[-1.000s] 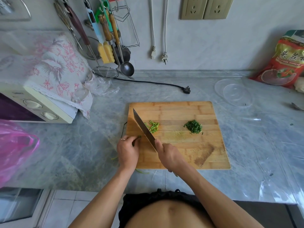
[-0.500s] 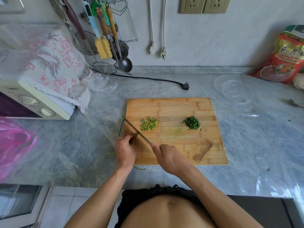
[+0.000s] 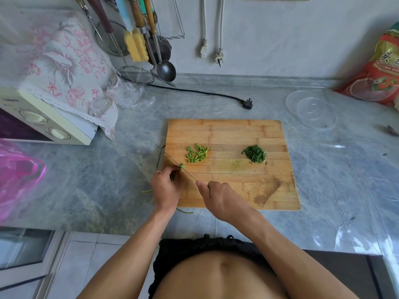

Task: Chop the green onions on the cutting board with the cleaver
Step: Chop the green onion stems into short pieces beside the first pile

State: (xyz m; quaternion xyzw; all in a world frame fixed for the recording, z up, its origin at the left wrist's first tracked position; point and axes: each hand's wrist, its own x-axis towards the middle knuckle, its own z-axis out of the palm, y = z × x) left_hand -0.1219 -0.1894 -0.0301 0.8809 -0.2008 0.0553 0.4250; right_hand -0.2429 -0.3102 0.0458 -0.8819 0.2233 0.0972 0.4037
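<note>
A wooden cutting board (image 3: pixel 237 130) lies on the grey marble counter. On it sit a loose pile of light green onion pieces (image 3: pixel 197 154) and a finer dark green heap (image 3: pixel 254 153). My right hand (image 3: pixel 220 200) grips the cleaver (image 3: pixel 174 163) by its handle, the blade edge-on and down on the board's left side. My left hand (image 3: pixel 165 187) pinches the green onion stalks (image 3: pixel 172 176) just left of the blade, fingers curled. A fresh piece lies by the blade. The stalks' tails stick out below my wrist.
A microwave (image 3: pixel 43 128) under a floral cloth stands at the left, a pink bag (image 3: pixel 17 178) in front of it. Utensils (image 3: pixel 146 44) hang at the back wall, a black plug (image 3: pixel 247 104) lies behind the board. A clear plastic lid (image 3: pixel 311 108) and a red bag (image 3: pixel 382 70) are at right.
The cleaver came down from a raised, flat-showing position to edge-on against the board and cut more pieces. The light green pile grew. The camera tilted down a little.
</note>
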